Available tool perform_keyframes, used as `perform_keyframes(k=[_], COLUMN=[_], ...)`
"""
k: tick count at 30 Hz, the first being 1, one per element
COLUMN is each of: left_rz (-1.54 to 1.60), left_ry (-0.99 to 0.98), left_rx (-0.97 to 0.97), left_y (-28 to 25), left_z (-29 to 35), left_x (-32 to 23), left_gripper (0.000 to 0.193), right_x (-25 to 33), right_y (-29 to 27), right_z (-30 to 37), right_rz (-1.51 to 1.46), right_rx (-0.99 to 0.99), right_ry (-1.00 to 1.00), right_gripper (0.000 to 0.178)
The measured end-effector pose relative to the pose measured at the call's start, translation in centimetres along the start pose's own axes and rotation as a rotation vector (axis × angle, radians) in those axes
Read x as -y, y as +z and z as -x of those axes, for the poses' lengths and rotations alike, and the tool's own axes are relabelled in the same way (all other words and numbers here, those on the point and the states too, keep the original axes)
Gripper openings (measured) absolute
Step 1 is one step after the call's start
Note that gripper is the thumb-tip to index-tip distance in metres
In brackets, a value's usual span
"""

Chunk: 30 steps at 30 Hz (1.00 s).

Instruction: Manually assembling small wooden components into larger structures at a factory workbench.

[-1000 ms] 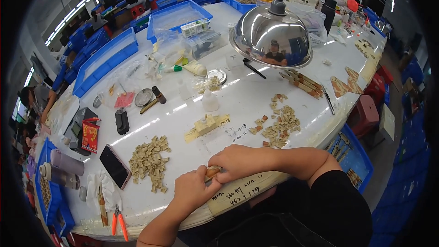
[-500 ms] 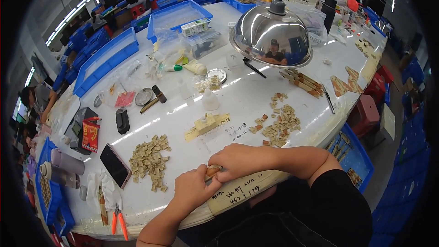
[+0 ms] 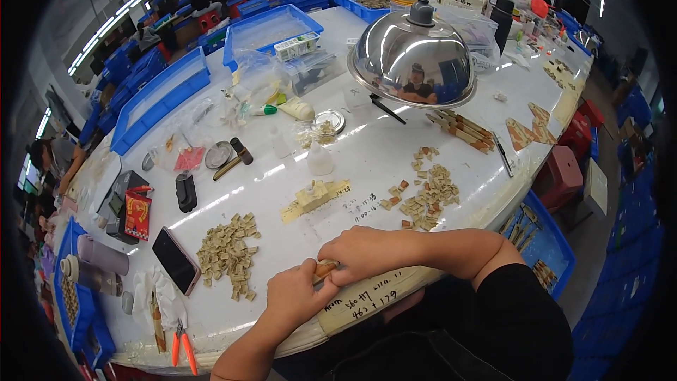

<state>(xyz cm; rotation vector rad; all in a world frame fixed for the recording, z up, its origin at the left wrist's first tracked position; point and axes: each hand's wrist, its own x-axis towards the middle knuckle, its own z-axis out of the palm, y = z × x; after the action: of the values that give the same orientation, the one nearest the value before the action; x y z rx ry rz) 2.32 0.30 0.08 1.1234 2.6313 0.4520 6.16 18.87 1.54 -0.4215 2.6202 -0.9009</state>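
Near the table's front edge, both hands are closed on a small brown-and-tan patterned piece [image 3: 324, 269], mostly hidden by fingers. My left hand [image 3: 293, 295] grips its left end, and my right hand [image 3: 361, 254] pinches it from the right. Just left of my hands lies a loose pile of small tan squares [image 3: 227, 252]. Beyond my right hand spreads another pile of tan and brown squares [image 3: 431, 197]. A pale yellow block [image 3: 315, 196] sits on yellow tape ahead of my hands, with a small white squeeze bottle [image 3: 320, 161] behind it.
A shiny domed lamp [image 3: 412, 67] hangs over the far middle, with patterned strips [image 3: 462, 130] below it. At left are a phone [image 3: 176, 261] and orange-handled nippers [image 3: 183, 349]. Blue trays [image 3: 161, 102] line the far left edge; a blue bin [image 3: 550, 247] stands off the right edge.
The whole view has shifted slightly, with far objects a little further left. Both hands keep hold of the piece in nearly the same pose.
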Motion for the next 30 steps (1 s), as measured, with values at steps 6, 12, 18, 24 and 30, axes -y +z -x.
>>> perform_keyframes(k=[6,12,18,24,30], left_rz=[0.014,0.024,0.008,-0.01,-0.008], left_ry=[0.007,0.012,0.021,0.015,-0.013], left_rx=[-0.006,-0.021,-0.037,-0.024,0.013], left_y=[0.3,0.1,0.5,0.2,-0.2], left_z=[-0.1,-0.3,-0.3,-0.1,-0.1], left_x=[0.1,0.3,0.5,0.3,0.0], left_gripper=[0.044,0.043,0.042,0.043,0.046], right_x=[0.3,0.4,0.2,0.8,0.3], right_y=[-0.5,-1.0,-0.7,-1.0,-0.6], right_z=[0.2,-0.2,-0.3,-0.1,0.0], right_rz=[0.007,0.014,0.027,0.041,0.024], right_rx=[0.055,0.107,0.103,0.122,0.09], right_ry=[0.032,0.039,0.052,0.062,0.042], right_gripper=[0.033,0.035,0.035,0.035,0.034])
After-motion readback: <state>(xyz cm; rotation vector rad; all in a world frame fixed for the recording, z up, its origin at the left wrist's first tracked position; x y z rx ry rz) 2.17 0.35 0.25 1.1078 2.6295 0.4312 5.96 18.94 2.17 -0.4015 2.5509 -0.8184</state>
